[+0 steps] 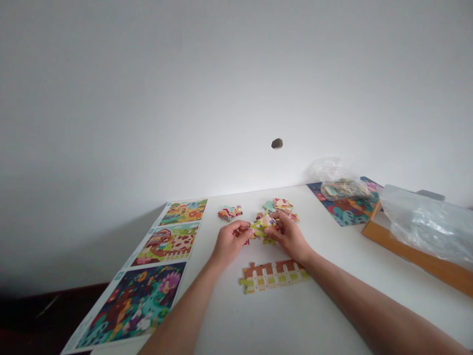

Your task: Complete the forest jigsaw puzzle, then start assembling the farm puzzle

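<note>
Between my two hands, above the white table, are green-and-cream jigsaw puzzle pieces [260,225]. My left hand [232,238] pinches their left side with thumb and fingertips. On the right side, my right hand [289,235] grips them with thumb and fingers; whether it is one piece or several I cannot tell. Loose pieces [282,204] lie in a pile just beyond my hands. Nearer to me rests a joined strip of puzzle [274,276] showing a white fence, its right end partly under my right forearm. A small heap of red-striped pieces [229,212] sits to the left.
Along the table's left side lies a sheet with three printed pictures [164,245]. At the right stand an orange-brown box [414,254] with clear plastic [428,224] over it, a dark picture sheet [343,212] and a bag of pieces [344,188]. A wall [236,98] rises behind.
</note>
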`<action>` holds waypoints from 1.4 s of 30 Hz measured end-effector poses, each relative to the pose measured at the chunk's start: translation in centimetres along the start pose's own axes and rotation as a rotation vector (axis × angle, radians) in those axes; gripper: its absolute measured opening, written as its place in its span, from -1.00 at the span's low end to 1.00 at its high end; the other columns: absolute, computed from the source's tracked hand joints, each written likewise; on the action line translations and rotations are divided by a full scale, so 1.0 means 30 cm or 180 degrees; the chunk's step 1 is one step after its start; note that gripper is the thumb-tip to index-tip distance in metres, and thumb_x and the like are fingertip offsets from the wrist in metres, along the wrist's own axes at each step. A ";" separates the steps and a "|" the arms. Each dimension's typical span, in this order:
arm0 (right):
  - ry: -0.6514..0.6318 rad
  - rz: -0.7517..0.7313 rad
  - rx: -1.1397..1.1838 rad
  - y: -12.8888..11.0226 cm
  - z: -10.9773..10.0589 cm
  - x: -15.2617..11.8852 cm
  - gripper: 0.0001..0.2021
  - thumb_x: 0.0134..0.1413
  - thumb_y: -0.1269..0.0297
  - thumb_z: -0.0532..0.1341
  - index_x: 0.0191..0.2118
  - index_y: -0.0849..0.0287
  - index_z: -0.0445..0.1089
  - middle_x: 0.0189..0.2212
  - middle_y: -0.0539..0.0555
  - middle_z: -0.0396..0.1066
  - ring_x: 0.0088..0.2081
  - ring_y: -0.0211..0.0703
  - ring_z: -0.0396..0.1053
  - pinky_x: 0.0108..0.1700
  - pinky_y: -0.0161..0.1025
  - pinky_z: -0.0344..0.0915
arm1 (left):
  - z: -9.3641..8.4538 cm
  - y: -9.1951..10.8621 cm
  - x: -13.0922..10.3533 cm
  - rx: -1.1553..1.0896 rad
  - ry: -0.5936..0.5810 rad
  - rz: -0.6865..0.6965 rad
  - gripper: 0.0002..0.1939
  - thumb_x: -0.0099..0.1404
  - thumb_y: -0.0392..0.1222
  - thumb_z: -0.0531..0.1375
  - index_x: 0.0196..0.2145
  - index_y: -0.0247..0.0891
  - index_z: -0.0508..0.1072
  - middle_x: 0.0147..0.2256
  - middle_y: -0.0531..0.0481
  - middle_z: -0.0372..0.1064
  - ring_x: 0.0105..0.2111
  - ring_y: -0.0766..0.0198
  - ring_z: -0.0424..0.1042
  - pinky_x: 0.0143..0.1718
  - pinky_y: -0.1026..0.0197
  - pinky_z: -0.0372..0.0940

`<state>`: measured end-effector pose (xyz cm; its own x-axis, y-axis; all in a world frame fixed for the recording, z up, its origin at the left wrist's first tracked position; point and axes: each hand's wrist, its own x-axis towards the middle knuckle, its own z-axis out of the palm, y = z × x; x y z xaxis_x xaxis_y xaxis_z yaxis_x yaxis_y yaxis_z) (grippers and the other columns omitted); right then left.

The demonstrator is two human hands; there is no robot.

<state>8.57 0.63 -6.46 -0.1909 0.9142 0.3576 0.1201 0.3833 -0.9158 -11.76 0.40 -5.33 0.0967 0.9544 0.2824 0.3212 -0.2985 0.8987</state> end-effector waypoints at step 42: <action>-0.0782 -0.0562 -0.0916 -0.063 -0.025 -0.023 -0.75 0.15 0.35 0.21 -0.10 0.13 0.15 -0.24 0.03 0.32 -0.27 -0.13 0.28 -0.22 -0.22 0.21 | -0.096 -0.161 0.075 0.2125 0.0593 -0.0010 -0.30 0.24 -0.09 0.18 0.27 -0.31 0.09 0.26 -0.31 0.08 0.28 -0.09 0.03 0.23 -0.17 0.00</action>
<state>9.20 -0.62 -4.83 -0.4555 0.7858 0.4184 0.3255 0.5844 -0.7433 -15.80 3.99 -8.08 -0.0494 0.9208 0.3869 0.8380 -0.1725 0.5177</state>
